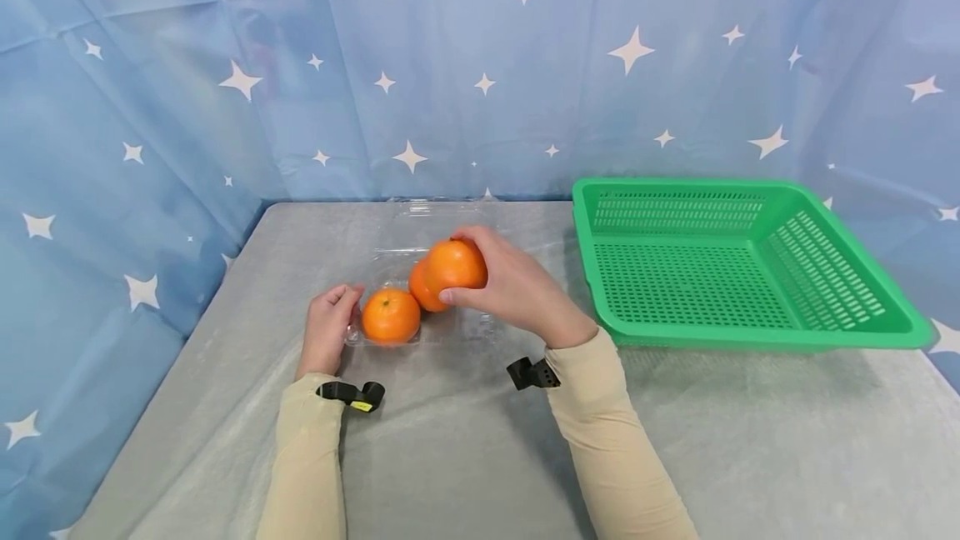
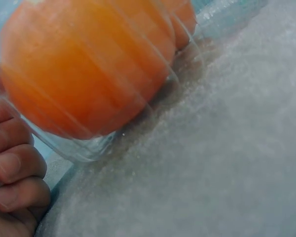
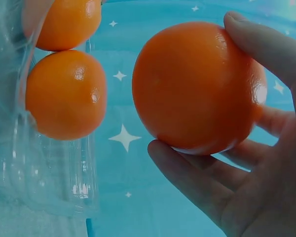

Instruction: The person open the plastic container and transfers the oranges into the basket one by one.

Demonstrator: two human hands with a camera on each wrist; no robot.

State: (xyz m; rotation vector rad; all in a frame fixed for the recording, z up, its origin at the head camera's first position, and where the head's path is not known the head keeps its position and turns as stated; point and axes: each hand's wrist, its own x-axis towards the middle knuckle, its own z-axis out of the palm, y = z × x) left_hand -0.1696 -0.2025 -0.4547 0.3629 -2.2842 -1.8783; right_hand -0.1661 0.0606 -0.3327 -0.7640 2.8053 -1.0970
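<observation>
My right hand (image 1: pixel 521 286) holds an orange (image 1: pixel 459 263) above a clear plastic clamshell box (image 1: pixel 474 327), thumb on one side and fingers on the other. Two more oranges sit in the box: one at the front left (image 1: pixel 391 317), the other (image 1: pixel 422 290) just behind it, partly covered by the held orange. At the box's left edge, my left hand (image 1: pixel 327 330) pinches the plastic rim, its other fingers curled in the left wrist view. The right wrist view shows a gap between the held orange (image 3: pixel 195 89) and the pair in the box.
A green plastic basket (image 1: pixel 588 273) with slotted walls stands on the right of the grey-covered table (image 1: pixel 450 457). The box's transparent lid (image 1: pixel 420 223) lies folded back toward the blue star-patterned curtain (image 1: pixel 525 107) behind the table.
</observation>
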